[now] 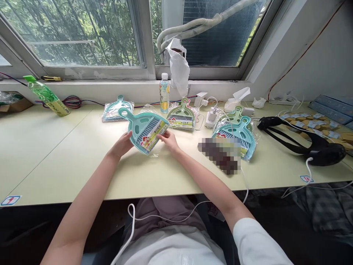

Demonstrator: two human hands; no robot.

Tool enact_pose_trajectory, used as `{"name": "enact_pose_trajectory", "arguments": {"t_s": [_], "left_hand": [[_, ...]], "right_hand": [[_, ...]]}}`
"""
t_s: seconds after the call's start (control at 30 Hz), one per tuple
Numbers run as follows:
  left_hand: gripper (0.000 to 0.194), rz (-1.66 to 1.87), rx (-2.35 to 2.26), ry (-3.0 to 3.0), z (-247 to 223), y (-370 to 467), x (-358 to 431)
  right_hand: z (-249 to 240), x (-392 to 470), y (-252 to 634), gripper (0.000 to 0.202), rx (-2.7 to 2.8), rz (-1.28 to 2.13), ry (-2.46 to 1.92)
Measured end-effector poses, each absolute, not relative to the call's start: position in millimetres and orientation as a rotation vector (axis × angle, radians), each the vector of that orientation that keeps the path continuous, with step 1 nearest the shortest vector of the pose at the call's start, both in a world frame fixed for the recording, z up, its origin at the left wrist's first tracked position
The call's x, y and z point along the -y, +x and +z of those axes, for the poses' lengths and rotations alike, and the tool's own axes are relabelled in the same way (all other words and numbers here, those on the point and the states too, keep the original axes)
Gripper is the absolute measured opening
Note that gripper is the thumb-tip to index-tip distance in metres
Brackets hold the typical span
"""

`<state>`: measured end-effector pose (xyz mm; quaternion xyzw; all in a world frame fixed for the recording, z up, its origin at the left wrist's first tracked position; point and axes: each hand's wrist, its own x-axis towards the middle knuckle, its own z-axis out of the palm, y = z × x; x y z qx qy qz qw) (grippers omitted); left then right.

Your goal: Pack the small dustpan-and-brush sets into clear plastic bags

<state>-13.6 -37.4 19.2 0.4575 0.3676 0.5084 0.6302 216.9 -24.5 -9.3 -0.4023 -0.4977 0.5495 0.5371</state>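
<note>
A small teal dustpan-and-brush set with a printed label card is tilted above the tabletop, its handle toward the upper left. My left hand grips its lower left edge. On the other side, my right hand pinches the lower right edge by the label, where clear plastic wrap shows. More wrapped sets lie about: a flat teal stack behind to the left, a green-and-pink set behind to the right, and teal and green sets farther right.
A tilted green bottle and a clear drink bottle stand near the windowsill. A blurred dark object, a black strapped device and white cables are at right. The table's front edge runs below my forearms.
</note>
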Motion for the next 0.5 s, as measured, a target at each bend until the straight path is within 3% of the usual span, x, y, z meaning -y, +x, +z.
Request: {"name": "enact_pose_trajectory", "arguments": {"t_s": [0.2, 0.43, 0.5], "left_hand": [[0.036, 1.359, -0.923, 0.973, 17, -19, 22], [0.018, 1.59, -1.032, 0.866, 15, -35, 13], [0.021, 1.558, -1.062, 0.933, 18, -39, 14]], "right_hand": [[-4, 27, 215, 0.024, 1.042, 1.383, -0.986], [0, 37, 211, 0.033, 1.011, 1.539, -0.919], [1, 37, 212, 0.032, 0.98, 1.554, -0.943]]}}
